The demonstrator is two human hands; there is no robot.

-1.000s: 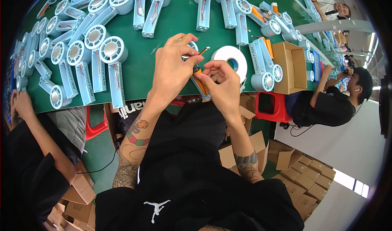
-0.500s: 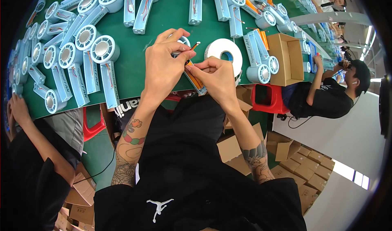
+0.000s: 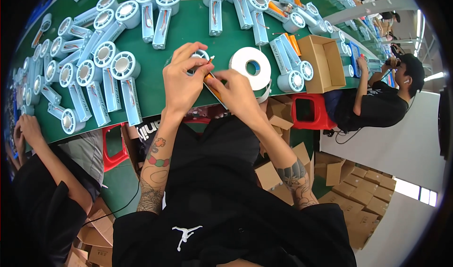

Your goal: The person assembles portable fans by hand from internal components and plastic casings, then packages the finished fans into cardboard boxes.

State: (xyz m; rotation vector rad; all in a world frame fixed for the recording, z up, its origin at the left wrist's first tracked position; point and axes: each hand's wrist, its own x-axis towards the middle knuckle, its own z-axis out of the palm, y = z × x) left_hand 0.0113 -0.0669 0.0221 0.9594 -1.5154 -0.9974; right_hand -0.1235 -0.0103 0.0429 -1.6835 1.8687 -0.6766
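Note:
A light-blue handheld fan (image 3: 201, 54) is in my hands above the green table's near edge, its round head half covered by my fingers. An orange battery (image 3: 216, 93) lies along its handle, and thin wires with a small white connector (image 3: 212, 58) stick up beside it. My left hand (image 3: 183, 81) is closed round the fan near its head. On the other side, my right hand (image 3: 237, 91) is closed with thumb and fingers at the battery and handle; its fingertips are partly hidden. Just right of the fan lies a roll of white tape (image 3: 239, 67).
Many similar fans (image 3: 125, 68) crowd the table's left and far side, some with wires in open handles. An open cardboard box (image 3: 315, 84) stands at the right, near a red stool (image 3: 309, 120). A co-worker's hand (image 3: 30, 130) is at the far left; another person (image 3: 382, 101) sits right.
My right hand has shifted a little left and turned palm-down over the battery and handle. The left hand keeps its hold on the fan. The whole view has shifted slightly.

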